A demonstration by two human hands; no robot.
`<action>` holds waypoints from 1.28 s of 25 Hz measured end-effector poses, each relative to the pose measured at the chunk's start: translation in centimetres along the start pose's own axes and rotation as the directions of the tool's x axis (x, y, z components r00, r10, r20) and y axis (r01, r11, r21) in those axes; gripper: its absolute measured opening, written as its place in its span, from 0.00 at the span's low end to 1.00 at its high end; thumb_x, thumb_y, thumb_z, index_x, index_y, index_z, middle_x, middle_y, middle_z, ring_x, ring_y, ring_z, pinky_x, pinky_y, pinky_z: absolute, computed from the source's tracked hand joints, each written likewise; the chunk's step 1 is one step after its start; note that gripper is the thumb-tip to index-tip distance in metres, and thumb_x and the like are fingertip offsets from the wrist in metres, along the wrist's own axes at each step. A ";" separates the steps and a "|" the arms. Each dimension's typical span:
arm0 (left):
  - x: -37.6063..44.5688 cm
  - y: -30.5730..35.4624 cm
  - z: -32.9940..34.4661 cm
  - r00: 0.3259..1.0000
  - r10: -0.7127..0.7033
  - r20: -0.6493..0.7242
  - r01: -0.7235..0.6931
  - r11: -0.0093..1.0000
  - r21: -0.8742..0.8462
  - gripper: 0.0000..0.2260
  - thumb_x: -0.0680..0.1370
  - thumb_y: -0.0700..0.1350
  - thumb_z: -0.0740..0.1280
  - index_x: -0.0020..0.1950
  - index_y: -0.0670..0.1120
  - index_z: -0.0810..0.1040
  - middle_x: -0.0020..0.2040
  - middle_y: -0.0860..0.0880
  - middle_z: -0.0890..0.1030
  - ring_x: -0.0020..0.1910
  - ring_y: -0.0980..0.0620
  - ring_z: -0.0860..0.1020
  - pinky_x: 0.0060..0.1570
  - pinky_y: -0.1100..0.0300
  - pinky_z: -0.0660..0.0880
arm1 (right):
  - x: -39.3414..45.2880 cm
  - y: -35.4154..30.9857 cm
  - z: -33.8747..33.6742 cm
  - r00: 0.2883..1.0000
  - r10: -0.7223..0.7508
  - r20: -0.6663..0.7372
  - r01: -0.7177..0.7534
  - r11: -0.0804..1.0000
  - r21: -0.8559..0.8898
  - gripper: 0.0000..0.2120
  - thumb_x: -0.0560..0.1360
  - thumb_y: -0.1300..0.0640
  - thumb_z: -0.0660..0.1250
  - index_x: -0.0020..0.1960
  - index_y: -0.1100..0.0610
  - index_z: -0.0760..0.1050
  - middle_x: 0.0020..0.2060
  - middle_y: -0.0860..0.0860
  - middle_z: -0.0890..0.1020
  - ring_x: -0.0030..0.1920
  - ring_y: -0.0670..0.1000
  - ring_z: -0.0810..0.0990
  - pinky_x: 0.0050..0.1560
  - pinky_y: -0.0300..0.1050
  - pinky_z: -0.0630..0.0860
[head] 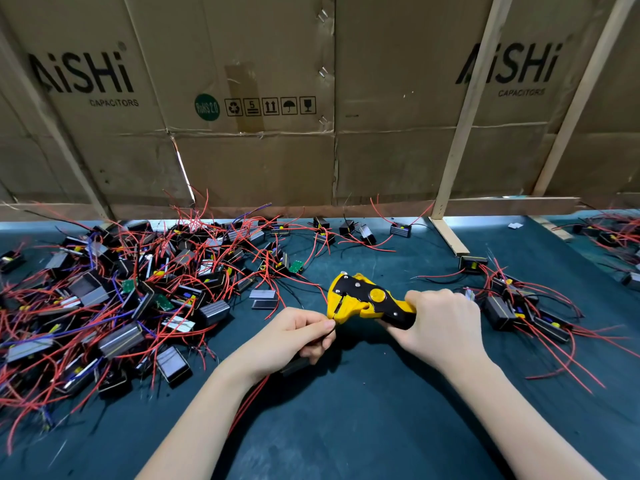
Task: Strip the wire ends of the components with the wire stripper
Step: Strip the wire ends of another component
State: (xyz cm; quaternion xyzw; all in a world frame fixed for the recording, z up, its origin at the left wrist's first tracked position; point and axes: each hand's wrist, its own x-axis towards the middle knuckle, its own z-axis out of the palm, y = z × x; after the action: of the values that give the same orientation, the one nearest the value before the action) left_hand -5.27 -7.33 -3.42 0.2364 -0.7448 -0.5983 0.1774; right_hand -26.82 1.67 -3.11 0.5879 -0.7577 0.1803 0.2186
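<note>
A dark green mat [346, 427] covered the bench across the lower half of the frame, with a cardboard wall [259, 161] standing behind it. The large heap of components [138, 292], small black units trailing red, black and purple leads, filled the left and centre-left of the frame. A smaller group of components [519, 310] lay at the right, well apart from the heap.

The wire stripper [367, 301], yellow and black, sat at the centre of the frame, its head pointing left. The right hand [440, 327] was wrapped round its handles, fingers curled tight on them. The left hand [294, 337] was just left of the stripper head, thumb and forefinger pinching a black wire [330, 332] at the mouth of the tool. A dark component body appeared tucked beneath that palm, with red leads [252, 400] trailing down under the wrist; the body itself was mostly hidden.

In my judgement the step in hand was seating one wire end in the stripper's mouth. Whether the end was fully between the blades could not be told. The next move would call for a steady pinch on the wire, a firm squeeze of the handles, and the component held against the pull.
</note>
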 end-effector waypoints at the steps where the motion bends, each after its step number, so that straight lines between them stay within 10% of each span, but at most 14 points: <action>1: 0.0 0.0 0.0 1.000 0.011 0.002 -0.011 1.000 0.002 0.15 0.79 0.51 0.60 0.35 0.46 0.73 0.25 0.52 0.63 0.28 0.51 0.66 0.35 0.57 0.64 | 0.1 0.1 -0.1 1.000 0.009 -0.019 -0.009 1.000 -0.002 0.28 0.59 0.36 0.77 0.28 0.51 0.61 0.23 0.52 0.75 0.28 0.58 0.78 0.31 0.45 0.67; 6: 0.4 0.5 -0.2 0.999 0.047 -0.005 -0.047 0.999 0.008 0.16 0.81 0.49 0.61 0.37 0.43 0.72 0.24 0.53 0.63 0.30 0.50 0.65 0.37 0.63 0.70 | 0.1 0.1 0.9 0.960 0.229 0.160 -0.216 0.972 -0.097 0.27 0.67 0.25 0.58 0.35 0.50 0.70 0.37 0.47 0.79 0.45 0.53 0.80 0.47 0.47 0.71; 12: -1.1 0.3 -0.8 0.985 0.001 0.171 -0.009 0.999 0.044 0.14 0.82 0.48 0.61 0.38 0.46 0.76 0.25 0.52 0.68 0.27 0.55 0.69 0.30 0.65 0.66 | 1.3 2.6 -0.5 0.883 0.467 0.049 -0.469 0.883 0.029 0.28 0.65 0.26 0.63 0.39 0.51 0.79 0.33 0.49 0.78 0.44 0.58 0.82 0.37 0.44 0.67; 21: -0.6 0.5 -0.2 0.925 0.222 -0.308 0.012 0.794 0.608 0.10 0.79 0.46 0.68 0.38 0.48 0.79 0.33 0.52 0.75 0.33 0.60 0.70 0.40 0.58 0.69 | 0.9 2.7 -0.5 0.929 0.350 -0.118 -0.318 0.921 0.226 0.23 0.65 0.35 0.72 0.40 0.54 0.76 0.35 0.50 0.79 0.41 0.59 0.79 0.45 0.52 0.71; 23: 0.0 1.2 1.6 0.887 0.257 -0.384 -0.097 0.916 0.388 0.03 0.80 0.41 0.67 0.48 0.47 0.79 0.35 0.54 0.78 0.35 0.61 0.75 0.41 0.61 0.73 | 0.9 2.8 -0.9 0.908 0.400 -0.127 -0.351 0.889 0.294 0.22 0.65 0.35 0.72 0.40 0.54 0.75 0.35 0.50 0.79 0.41 0.59 0.79 0.45 0.54 0.73; 27: 0.9 1.1 3.1 0.952 0.168 -0.257 -0.159 0.986 0.058 0.29 0.80 0.35 0.64 0.77 0.52 0.57 0.66 0.53 0.76 0.64 0.57 0.76 0.61 0.59 0.75 | 1.1 3.2 -2.1 0.860 0.492 -0.137 -0.401 0.816 0.416 0.19 0.66 0.38 0.74 0.40 0.52 0.75 0.35 0.48 0.79 0.39 0.57 0.78 0.46 0.54 0.75; 32: -0.2 0.8 -1.4 0.662 0.321 -0.677 -0.118 0.937 0.329 0.23 0.76 0.29 0.64 0.66 0.49 0.71 0.55 0.52 0.81 0.53 0.55 0.78 0.53 0.61 0.73 | 1.1 3.3 -3.0 0.894 0.447 0.002 -0.314 0.623 0.716 0.19 0.65 0.37 0.75 0.36 0.51 0.75 0.28 0.47 0.77 0.32 0.45 0.73 0.38 0.39 0.70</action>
State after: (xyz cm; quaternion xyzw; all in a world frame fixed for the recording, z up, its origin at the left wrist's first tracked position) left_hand -4.44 -8.19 -2.29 0.3806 -0.7086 -0.3294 0.4945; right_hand -29.94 3.14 -0.03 0.4333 -0.7165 0.5467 0.0021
